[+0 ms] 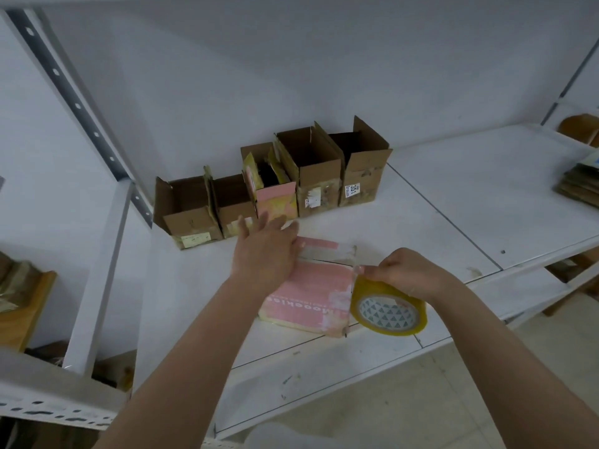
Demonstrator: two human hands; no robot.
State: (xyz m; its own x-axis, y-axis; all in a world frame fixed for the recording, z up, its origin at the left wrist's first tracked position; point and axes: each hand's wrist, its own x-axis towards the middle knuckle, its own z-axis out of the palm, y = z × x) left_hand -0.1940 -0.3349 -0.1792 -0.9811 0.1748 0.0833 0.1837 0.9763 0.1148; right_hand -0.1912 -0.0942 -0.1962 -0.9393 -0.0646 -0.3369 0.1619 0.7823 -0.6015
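A flat pink carton [311,296] with white lettering lies on the white shelf [453,222] in front of me. My left hand [264,251] lies flat over its far left part, fingers straight and spread. My right hand [410,273] grips a yellow roll of clear tape [389,307] at the carton's right edge, thumb and finger pinching the tape end at the carton's corner. Clear tape runs across the carton's far flap [327,251].
A row of several open cardboard boxes [311,166] stands at the back of the shelf, one pink-fronted [277,200]. Flattened cardboard [580,186] is stacked at the far right. A grey slotted upright [74,102] rises at the left, with another shelf [48,396] below it.
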